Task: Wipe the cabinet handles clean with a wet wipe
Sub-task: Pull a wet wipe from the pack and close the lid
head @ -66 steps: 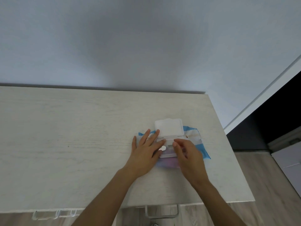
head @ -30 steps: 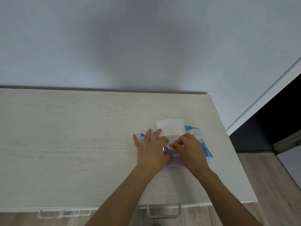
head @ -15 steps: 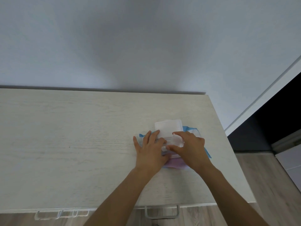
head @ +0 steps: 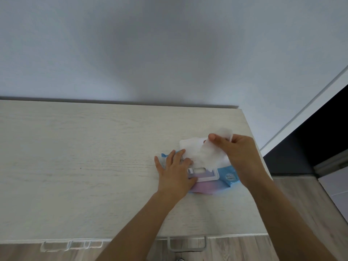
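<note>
Head view: I see the right hand [head: 239, 155] pinching the wet wipe [head: 209, 156] between thumb and curled fingers, above the wipes pack [head: 228, 178] at the counter's [head: 94, 166] right end. The wipe's long axis runs from the pack's opening toward the far right. The left hand [head: 174, 173] presses the pack, fingers straight.

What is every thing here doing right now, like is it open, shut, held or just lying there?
Blue and pink soft plastic wet wipe pack: open, lying on the pale wood-grain cabinet top.
White plastic flip lid: open, tipped back.
White wet wipe: pinched and lifted above the pack's opening.
Left hand: flat, pressing the pack down.
Right hand: pinches the wipe.
White metal cabinet handles: untouched.
</note>
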